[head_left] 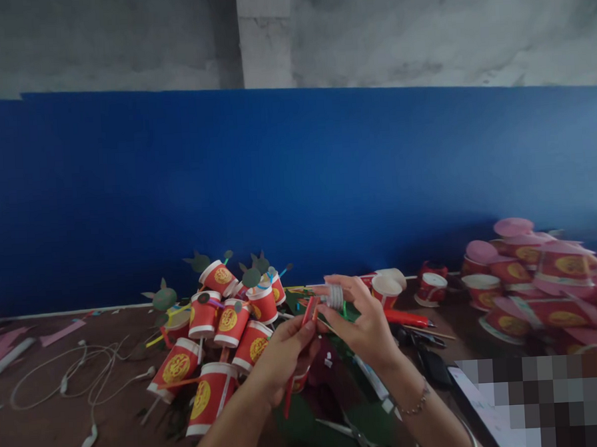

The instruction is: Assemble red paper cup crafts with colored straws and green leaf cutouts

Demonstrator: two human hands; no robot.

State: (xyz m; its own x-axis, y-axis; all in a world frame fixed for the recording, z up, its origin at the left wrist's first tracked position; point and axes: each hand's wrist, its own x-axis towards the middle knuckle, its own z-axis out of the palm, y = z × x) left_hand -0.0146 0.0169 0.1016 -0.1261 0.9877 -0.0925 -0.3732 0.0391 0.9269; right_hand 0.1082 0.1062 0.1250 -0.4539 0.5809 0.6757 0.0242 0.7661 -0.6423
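My left hand [291, 347] is closed in a pinch on a thin red straw-like strip [310, 311], whose lower end pokes out beneath the hand. Close beside it, my right hand [366, 323] has a small whitish roll of tape [335, 296] in its fingers. The fingertips of both hands nearly meet, and I cannot tell whether tape touches the strip. A red paper cup [301, 381] shows partly behind my left hand. Scissors [360, 437] lie open-bladed below the hands.
Red paper cups [202, 395] with straws and dark green animal-head cutouts are heaped at left. Pink-topped cups [523, 305] pile up at right. A white cable [89, 374] coils on the brown table. A red tool [408, 319] lies beyond my right hand. A blue panel [296, 183] stands behind.
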